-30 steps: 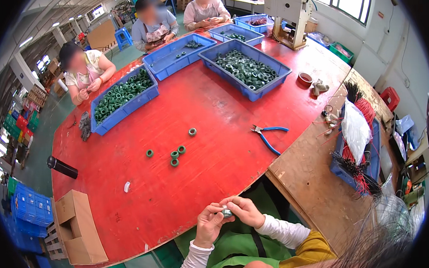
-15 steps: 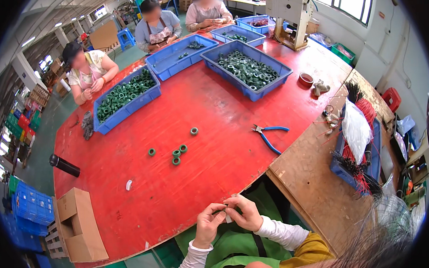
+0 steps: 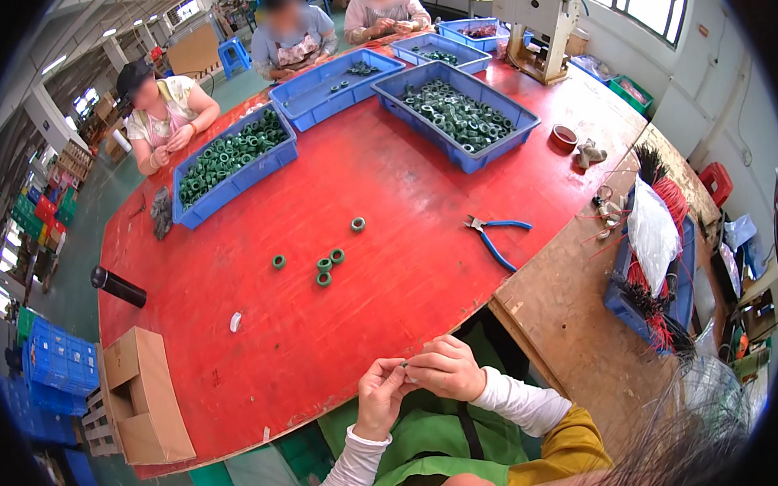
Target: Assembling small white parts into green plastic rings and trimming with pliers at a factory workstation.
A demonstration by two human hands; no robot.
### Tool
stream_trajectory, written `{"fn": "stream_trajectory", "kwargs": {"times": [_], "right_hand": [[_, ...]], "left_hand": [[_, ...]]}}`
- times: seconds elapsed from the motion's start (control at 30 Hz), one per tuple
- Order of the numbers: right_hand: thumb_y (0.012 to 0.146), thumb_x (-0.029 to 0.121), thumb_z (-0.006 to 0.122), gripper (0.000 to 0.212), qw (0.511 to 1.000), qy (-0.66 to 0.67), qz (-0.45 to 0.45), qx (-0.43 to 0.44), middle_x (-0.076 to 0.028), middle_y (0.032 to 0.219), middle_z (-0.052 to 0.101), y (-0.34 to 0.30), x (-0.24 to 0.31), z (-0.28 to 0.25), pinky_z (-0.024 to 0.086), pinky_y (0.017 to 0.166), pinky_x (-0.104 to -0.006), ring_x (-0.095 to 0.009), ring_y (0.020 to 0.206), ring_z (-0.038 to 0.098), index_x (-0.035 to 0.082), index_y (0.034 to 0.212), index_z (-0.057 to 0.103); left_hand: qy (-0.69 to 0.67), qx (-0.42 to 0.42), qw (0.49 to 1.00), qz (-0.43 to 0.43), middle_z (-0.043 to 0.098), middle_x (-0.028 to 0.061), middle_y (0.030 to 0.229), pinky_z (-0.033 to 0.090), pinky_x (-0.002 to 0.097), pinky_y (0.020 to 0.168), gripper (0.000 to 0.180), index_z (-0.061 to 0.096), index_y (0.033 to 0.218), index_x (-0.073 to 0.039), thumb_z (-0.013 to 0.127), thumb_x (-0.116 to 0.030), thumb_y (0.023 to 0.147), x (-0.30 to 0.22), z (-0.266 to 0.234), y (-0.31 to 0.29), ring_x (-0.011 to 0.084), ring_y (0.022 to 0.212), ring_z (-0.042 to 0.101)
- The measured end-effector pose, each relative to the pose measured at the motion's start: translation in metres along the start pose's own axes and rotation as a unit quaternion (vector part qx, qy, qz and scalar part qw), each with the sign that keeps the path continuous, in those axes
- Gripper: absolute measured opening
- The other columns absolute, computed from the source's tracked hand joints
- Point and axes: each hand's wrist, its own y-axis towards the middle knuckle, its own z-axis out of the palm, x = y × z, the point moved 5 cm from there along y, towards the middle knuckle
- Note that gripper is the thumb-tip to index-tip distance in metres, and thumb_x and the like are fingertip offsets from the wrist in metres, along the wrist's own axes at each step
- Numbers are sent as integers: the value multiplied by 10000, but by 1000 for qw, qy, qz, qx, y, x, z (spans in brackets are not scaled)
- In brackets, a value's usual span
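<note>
Both hands meet above the near edge of the red table. My left hand pinches with thumb and forefinger. My right hand is closed, its fingertips touching the left ones. A tiny dark bit shows between the fingertips, too covered to name. Beyond the hands several green rings lie loose on the table, some of them touching each other. Blue-handled cutting pliers lie to the right with their jaws apart. A small white piece rests to the left.
Blue trays of green rings stand at the far side, where several people sit. A black bottle lies at the left, above a cardboard box. At right, a blue bin holds red and black wires beside a brown board.
My hands have risen slightly, and the right one has turned so its fingers fold closer against the left. A white bit seen below the fingers earlier is now hidden. The view has shifted a little.
</note>
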Motion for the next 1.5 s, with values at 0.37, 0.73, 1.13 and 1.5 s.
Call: {"fn": "stream_trajectory", "kwargs": {"times": [0.37, 0.73, 1.13, 1.5], "right_hand": [[751, 146, 745, 216, 991, 95, 94, -5, -20, 885, 675, 20, -7, -14, 411, 945, -463, -209, 933, 654, 98, 879, 577], [781, 59, 711, 210, 933, 222, 262, -106, -74, 844, 687, -7, -8, -7, 521, 746, -347, -213, 807, 686, 35, 906, 545], [927, 133, 570, 166, 671, 557, 485, -58, -78, 831, 591, 1, -49, 7, 569, 688, -301, -160, 758, 642, -1, 933, 473], [800, 39, 684, 175, 939, 300, 169, 6, -120, 772, 660, 15, -6, -16, 543, 608, -315, -263, 705, 677, 4, 882, 533]], "left_hand": [[-111, -13, 994, 15, 634, 111, 993, 541, 364, 805, 126, 532, 1053, -28, 521, -54, 931, -11, 4, 15, 200, 927, 624], [-134, 2, 990, 52, 647, 127, 999, 539, 368, 833, 119, 547, 1042, -20, 522, -38, 926, -7, 11, 11, 225, 922, 643], [89, 63, 992, 71, 632, 84, 951, 562, 367, 805, 183, 578, 1053, 15, 577, -100, 911, -22, 12, 4, 198, 901, 642], [104, 45, 985, 128, 558, 78, 946, 526, 309, 755, 182, 583, 1027, 31, 623, -63, 875, -24, 5, 5, 173, 831, 611]]}}
